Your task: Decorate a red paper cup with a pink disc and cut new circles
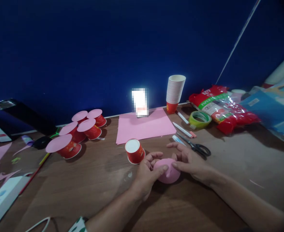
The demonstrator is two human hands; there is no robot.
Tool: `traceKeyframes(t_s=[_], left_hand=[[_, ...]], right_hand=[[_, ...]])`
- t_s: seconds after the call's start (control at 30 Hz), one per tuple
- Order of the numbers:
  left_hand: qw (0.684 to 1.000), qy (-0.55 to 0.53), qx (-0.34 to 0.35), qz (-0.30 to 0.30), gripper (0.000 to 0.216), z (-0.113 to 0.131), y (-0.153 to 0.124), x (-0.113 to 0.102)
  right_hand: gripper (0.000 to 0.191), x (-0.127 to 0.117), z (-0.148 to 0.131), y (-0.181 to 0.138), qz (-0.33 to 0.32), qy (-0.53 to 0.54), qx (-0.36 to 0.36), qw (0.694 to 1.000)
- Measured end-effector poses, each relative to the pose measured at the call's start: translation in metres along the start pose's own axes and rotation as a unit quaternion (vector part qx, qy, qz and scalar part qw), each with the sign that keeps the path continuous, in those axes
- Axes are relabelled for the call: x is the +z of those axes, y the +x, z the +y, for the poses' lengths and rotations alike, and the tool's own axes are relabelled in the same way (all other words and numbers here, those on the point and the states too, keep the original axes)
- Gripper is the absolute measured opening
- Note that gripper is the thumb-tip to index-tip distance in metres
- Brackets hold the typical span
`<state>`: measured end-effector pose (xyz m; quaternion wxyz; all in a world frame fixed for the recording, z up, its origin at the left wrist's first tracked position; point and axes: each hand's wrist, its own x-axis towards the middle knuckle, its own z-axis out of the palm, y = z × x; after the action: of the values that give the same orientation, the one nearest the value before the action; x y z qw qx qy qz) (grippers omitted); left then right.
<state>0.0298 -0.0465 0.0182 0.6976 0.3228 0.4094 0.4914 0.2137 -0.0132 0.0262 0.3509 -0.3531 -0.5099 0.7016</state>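
Observation:
A pink paper disc (169,176) is pinched between my two hands, low over the table. My left hand (148,174) grips its left edge, thumb on top and fingers beneath. At its right edge, my right hand (187,161) holds it with thumb and fingers while some fingers stretch away. Just beyond my left hand stands an upside-down red paper cup (135,153), its white base facing up. Off to the left, several upturned red cups (72,149) carry pink paper discs (59,143) on top.
Behind my hands lies a stack of pink paper (144,127). Black scissors (198,149), white markers (182,130) and green tape (200,119) lie at right, near a tall cup stack (175,90) and red package (219,106). A power strip (7,196) sits left.

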Motion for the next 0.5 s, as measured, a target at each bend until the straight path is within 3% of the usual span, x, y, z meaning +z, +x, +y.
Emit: traceKeyframes(t_s=[0.3,0.5], left_hand=[[1.000,0.002,-0.004,0.018,0.047,0.000,0.000,0.001],[1.000,0.009,0.012,-0.006,0.044,-0.001,0.000,0.001]], right_hand=[[0.059,0.013,-0.003,0.001,0.039,-0.008,0.000,0.999],[0.059,0.013,-0.003,0.000,0.017,-0.020,0.005,1.000]])
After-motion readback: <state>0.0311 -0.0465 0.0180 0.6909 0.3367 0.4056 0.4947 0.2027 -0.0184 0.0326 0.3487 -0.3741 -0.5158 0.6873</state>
